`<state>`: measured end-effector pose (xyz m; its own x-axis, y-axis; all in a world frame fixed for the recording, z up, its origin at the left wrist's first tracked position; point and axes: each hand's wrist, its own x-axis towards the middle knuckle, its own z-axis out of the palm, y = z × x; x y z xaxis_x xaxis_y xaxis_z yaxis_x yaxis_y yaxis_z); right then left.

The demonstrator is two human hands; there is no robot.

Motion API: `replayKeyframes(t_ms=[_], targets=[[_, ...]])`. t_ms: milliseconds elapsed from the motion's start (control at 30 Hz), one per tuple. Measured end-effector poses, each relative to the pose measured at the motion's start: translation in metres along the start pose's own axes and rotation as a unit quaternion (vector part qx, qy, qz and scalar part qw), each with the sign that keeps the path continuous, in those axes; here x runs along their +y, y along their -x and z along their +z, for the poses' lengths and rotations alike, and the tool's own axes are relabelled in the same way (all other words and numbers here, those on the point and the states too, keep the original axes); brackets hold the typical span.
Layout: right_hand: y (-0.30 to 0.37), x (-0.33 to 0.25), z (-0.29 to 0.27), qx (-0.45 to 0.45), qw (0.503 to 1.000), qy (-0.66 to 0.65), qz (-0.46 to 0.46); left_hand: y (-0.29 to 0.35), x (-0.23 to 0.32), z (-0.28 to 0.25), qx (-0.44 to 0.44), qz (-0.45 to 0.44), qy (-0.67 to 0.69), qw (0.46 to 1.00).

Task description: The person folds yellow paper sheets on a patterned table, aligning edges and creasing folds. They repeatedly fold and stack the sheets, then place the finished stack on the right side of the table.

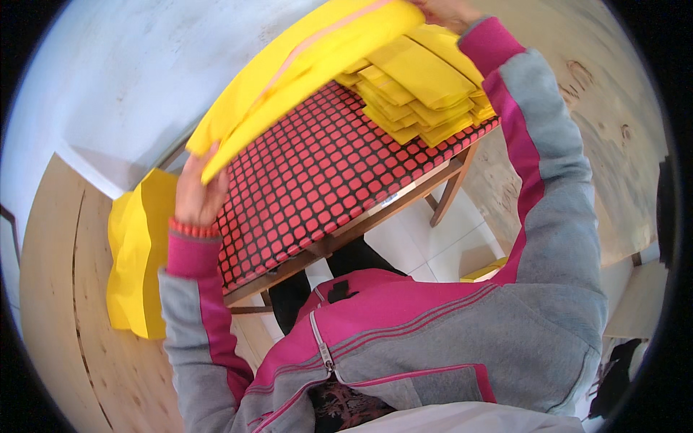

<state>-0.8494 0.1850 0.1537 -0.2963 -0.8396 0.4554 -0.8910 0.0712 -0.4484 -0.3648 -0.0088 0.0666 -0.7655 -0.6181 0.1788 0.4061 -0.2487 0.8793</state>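
A long yellow folded sheet [289, 79] with a pale pinkish strip along it is stretched between my two hands, raised above the table. My left hand [200, 189], with a red beaded bracelet at its wrist, pinches the lower left end. At the upper right end my right hand [449, 13] grips the other end, though the picture's edge cuts off part of it. Just below my right hand lies a stack of folded yellow pieces [419, 79], layered unevenly on the red-and-black checked table cover [303, 173]. What exactly the yellow material is, I cannot tell.
More yellow sheets [141, 252] stand or lean on a wooden surface [54, 289] to the left. A white wall [144, 65] borders the table's far left side. At the right is a pale wooden panel [570, 94]. The table's wooden frame [346, 234] runs close to my body.
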Motion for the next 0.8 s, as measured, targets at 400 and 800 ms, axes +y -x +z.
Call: replayKeyframes(t_ms=[400, 800], targets=[[0.275, -0.049, 0.086, 0.27, 0.798, -0.498, 0.207, -0.245, -0.107, 0.072, 0.005, -0.12, 0.006, 0.993], [0.298, -0.069, 0.141, 0.226, 0.742, -0.59, 0.223, -0.277, -0.142, 0.115, 0.017, -0.149, -0.096, 0.984]])
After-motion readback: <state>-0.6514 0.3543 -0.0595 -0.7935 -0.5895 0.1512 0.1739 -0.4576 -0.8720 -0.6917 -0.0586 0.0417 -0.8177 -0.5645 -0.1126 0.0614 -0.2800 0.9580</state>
